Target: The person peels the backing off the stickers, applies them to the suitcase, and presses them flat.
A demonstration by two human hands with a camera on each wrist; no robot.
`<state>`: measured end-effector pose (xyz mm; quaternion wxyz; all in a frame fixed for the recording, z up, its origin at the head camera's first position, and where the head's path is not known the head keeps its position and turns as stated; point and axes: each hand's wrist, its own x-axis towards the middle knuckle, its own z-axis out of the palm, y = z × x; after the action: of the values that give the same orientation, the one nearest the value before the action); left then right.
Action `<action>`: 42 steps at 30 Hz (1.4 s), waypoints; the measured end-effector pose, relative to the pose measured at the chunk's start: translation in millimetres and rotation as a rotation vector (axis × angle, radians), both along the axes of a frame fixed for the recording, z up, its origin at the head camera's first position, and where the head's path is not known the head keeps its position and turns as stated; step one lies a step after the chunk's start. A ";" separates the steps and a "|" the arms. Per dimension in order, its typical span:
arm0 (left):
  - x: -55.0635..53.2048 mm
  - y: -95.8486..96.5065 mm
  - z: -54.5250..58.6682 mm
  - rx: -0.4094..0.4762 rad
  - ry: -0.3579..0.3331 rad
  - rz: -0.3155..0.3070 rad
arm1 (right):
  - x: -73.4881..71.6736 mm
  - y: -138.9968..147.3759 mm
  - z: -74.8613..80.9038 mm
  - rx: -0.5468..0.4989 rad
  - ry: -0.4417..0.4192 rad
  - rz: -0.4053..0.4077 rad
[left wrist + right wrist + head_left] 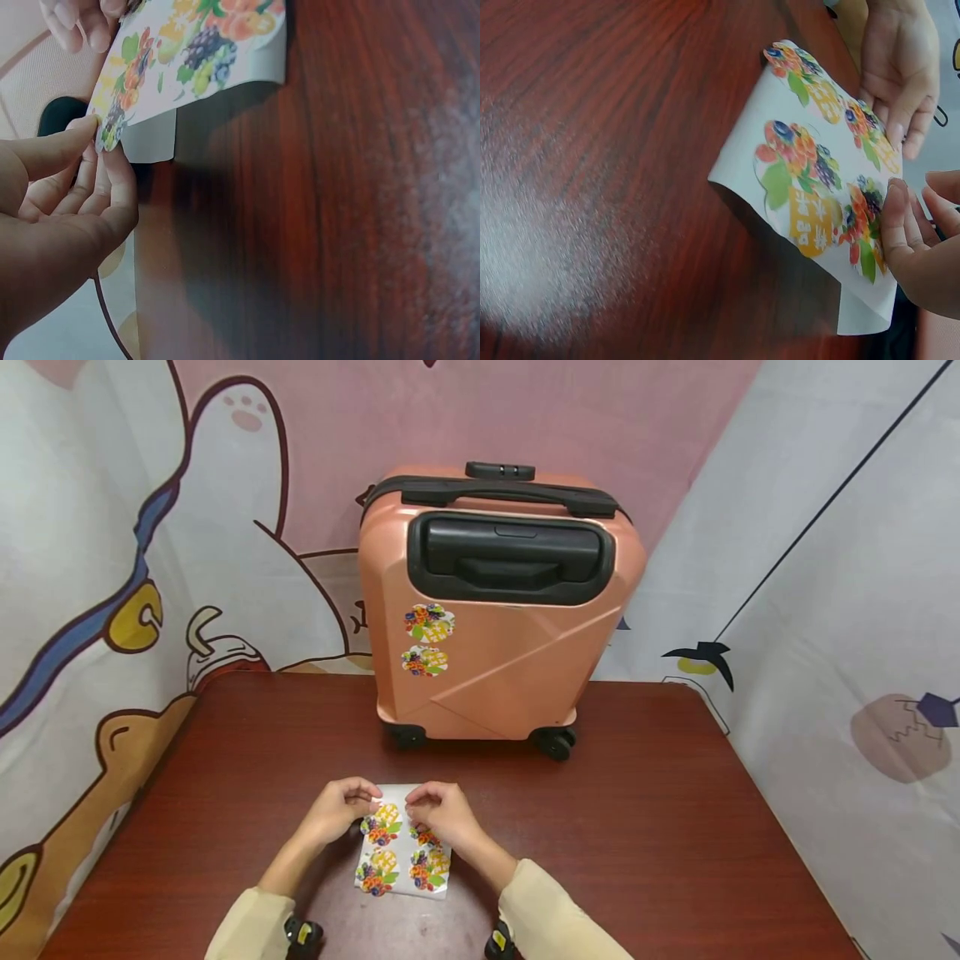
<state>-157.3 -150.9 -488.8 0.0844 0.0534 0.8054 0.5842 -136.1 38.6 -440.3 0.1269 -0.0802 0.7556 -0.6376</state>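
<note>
Spanning btwn L fingers [363,788], R fingers [429,791]: sticker sheet [402,875].

**Obs.: clothing & worn kit, head view**

L sleeve [251,928]: pale cream-yellow, plain, soft folds; ends short of the wrist. R sleeve [558,917]: same col., also ends short. L wrist cam [309,941]: small blk unit, rounded, w/ yellow patch, nr. cuff edge. R wrist cam [495,947]: also blk w/ yellow patch, partly cut off by frame edge. Finer markings on both too small to read. L hand [333,811] & R hand [448,816] bare.
</note>
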 end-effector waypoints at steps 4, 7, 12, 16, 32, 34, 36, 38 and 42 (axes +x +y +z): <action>-0.3 0.0 0.3 0.000 0.000 0.000 | -7.1 -2.6 -22.5 0.021 0.034 -0.005; 0.1 -0.4 0.3 -0.008 0.000 0.003 | -12.6 -2.9 -38.1 0.025 0.039 -0.012; -0.1 -0.8 -1.0 -0.006 0.001 0.006 | -13.7 -3.7 -42.6 0.034 0.027 -0.017; -0.4 0.3 -2.7 0.009 0.006 0.001 | -10.3 -4.6 -34.2 0.037 0.029 -0.019; -1.3 1.7 -2.9 0.027 0.032 -0.023 | 4.3 -7.1 0.4 0.045 0.056 -0.022; -1.5 2.2 -2.8 0.029 0.024 -0.017 | 4.0 -7.3 -1.0 0.043 0.057 -0.020; -1.8 2.6 -3.0 0.032 0.015 -0.012 | 3.5 -7.4 -2.4 0.044 0.054 -0.019; -2.0 3.1 -3.2 0.036 0.011 -0.010 | 2.9 -7.7 -4.2 0.045 0.048 -0.020; -2.3 3.0 -3.6 0.042 0.007 -0.016 | -0.8 -8.5 -14.0 0.040 0.034 -0.021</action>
<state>-159.7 -147.8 -492.4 0.0849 0.0636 0.7927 0.6003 -136.9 30.2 -454.3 0.1090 -0.0807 0.7709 -0.6223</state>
